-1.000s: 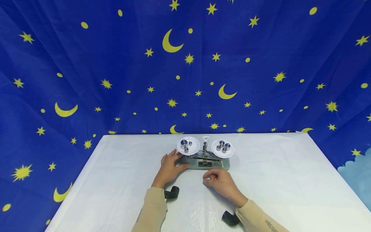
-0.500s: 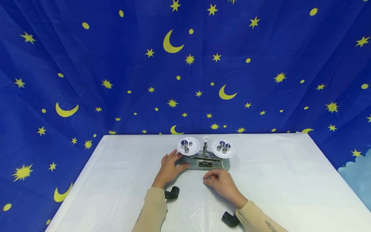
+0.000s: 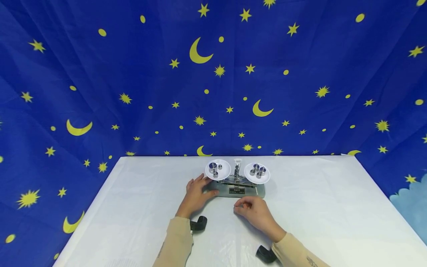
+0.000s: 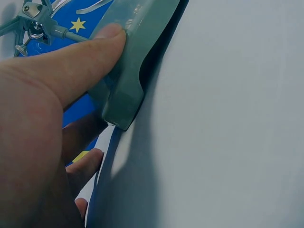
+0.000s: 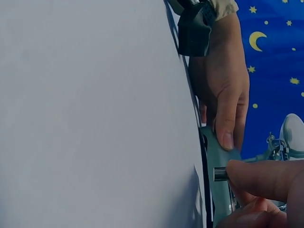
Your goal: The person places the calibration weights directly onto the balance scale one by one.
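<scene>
A balance scale (image 3: 254, 191) with a grey-green base stands near the table's far edge. On its left white pan (image 3: 225, 173) are three metal weights, the largest a knobbed weight (image 3: 212, 167). Several more lie on the right pan (image 3: 251, 177). My left hand (image 3: 195, 193) holds the base's left end; in the left wrist view its thumb (image 4: 107, 45) presses on the base top and the other fingers lie past the end. My right hand (image 3: 257, 212), in front of the base, pinches a small cylindrical metal weight (image 5: 220, 174) between thumb and fingertip.
A white cover lies over the table (image 3: 320, 218). Behind it hangs a blue curtain (image 3: 166, 81) with yellow moons and stars. Black devices (image 3: 199, 224) sit at both wrists, close above the table.
The whole head view has shifted slightly downward in the picture. Both hands, the scale and the weights keep their places relative to one another.
</scene>
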Demonstrator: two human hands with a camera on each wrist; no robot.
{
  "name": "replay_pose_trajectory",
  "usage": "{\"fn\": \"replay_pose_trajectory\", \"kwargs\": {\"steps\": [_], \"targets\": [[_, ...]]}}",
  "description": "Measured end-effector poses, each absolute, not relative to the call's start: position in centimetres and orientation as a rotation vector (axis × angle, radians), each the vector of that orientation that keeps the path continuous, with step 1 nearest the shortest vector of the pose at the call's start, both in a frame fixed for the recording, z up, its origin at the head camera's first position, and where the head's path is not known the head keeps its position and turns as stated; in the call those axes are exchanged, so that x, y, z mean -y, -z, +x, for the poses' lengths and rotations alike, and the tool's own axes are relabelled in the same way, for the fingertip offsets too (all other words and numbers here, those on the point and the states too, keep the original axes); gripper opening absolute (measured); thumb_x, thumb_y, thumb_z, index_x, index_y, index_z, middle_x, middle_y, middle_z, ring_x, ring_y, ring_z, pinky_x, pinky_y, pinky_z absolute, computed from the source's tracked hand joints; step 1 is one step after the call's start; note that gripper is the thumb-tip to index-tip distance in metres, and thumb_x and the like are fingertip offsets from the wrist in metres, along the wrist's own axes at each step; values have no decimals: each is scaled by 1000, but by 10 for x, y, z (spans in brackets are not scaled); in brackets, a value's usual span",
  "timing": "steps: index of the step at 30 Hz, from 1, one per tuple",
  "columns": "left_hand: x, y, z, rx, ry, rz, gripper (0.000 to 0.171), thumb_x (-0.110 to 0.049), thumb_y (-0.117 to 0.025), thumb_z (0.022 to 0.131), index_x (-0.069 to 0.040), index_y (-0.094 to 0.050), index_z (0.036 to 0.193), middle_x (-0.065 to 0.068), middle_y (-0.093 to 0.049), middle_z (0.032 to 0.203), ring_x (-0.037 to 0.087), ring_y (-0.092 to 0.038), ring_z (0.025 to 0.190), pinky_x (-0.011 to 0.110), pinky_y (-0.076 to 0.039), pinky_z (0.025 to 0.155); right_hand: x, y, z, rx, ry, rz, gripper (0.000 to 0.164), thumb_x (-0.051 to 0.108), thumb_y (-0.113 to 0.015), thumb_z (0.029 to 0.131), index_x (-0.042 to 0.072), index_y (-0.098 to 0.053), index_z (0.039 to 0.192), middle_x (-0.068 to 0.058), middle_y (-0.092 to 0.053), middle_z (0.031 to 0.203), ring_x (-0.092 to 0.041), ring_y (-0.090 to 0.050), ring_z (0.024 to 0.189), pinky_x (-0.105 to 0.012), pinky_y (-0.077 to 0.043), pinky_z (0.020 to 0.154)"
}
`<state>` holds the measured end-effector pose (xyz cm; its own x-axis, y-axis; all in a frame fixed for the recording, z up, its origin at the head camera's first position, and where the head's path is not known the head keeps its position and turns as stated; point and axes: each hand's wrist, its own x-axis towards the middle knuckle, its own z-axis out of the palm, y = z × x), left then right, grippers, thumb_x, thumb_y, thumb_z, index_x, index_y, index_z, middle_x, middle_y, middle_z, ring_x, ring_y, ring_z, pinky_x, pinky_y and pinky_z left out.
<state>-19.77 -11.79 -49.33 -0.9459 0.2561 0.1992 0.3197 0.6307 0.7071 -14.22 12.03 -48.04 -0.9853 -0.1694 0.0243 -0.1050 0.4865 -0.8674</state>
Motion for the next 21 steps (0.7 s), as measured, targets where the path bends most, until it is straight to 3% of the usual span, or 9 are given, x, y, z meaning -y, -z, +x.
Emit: {"fn": "replay_pose_trajectory", "kwargs": {"steps": [21], "targets": [[117,492,-197,2781,1225,-467,57,-33,-78,87,-4,-64,134,13,-59,141,39,-38,143,65,-12,117,-117,463,-138,-2656,1584,-221,7,10,-80,80,14,-77,85,6,-48,59,-8,-45,54,-22,-37,52]]}}
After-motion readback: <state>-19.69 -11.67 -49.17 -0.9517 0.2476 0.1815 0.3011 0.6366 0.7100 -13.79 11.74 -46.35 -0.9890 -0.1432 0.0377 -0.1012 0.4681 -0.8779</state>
